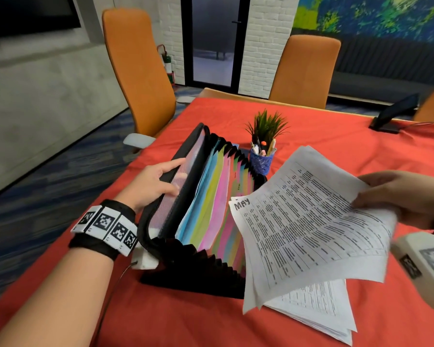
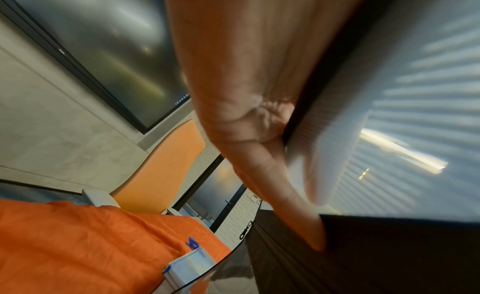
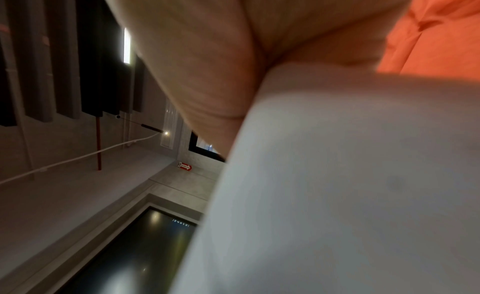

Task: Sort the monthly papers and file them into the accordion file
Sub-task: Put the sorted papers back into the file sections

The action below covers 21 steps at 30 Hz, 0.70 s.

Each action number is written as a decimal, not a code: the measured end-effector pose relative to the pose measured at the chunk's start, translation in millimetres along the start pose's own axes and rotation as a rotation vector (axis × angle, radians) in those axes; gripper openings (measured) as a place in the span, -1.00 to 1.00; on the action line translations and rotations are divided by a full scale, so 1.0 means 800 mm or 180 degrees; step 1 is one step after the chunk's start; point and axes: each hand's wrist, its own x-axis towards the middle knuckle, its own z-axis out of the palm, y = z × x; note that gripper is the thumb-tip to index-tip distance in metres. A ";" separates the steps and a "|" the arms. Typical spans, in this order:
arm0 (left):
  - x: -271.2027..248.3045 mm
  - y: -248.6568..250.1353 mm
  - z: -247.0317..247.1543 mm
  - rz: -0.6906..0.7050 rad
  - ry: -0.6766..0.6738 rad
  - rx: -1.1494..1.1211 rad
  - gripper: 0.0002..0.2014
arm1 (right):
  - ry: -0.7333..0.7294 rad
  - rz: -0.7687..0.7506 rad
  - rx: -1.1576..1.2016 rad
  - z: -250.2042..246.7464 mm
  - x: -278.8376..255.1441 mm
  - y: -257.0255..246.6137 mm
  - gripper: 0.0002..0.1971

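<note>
Red-clothed bench (image 1: 311,126): carries accordion file (image 1: 211,201), centre frame.
Left grip (image 1: 156,184): clasps file's black flap.
Right grip (image 1: 396,194): pinches "MAY" papers (image 1: 311,221), right of file.

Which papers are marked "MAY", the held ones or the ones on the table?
The held papers, in the right hand; "MAY" is handwritten on their top corner.
</note>
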 end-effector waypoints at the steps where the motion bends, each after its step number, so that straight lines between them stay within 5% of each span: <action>1: 0.000 0.001 0.001 0.0004 -0.0007 0.0006 -0.26 | -0.0006 0.0031 -0.0058 0.002 0.001 -0.007 -0.35; 6: 0.000 0.002 0.001 0.0010 -0.0021 0.0044 -0.26 | 0.0222 0.0127 -0.0527 0.007 0.010 -0.051 -0.47; 10: 0.001 0.002 -0.002 0.0033 -0.0051 0.0113 -0.25 | 0.0439 0.0057 -0.0780 0.005 0.019 -0.084 -0.30; 14: 0.000 0.003 -0.004 0.0039 -0.0053 0.0068 -0.25 | 0.0322 0.0084 -0.0836 0.003 0.018 -0.098 -0.47; 21: 0.002 -0.001 -0.007 0.0025 0.0003 0.0059 -0.25 | 0.0725 0.0363 -0.0958 -0.010 0.016 -0.077 -0.23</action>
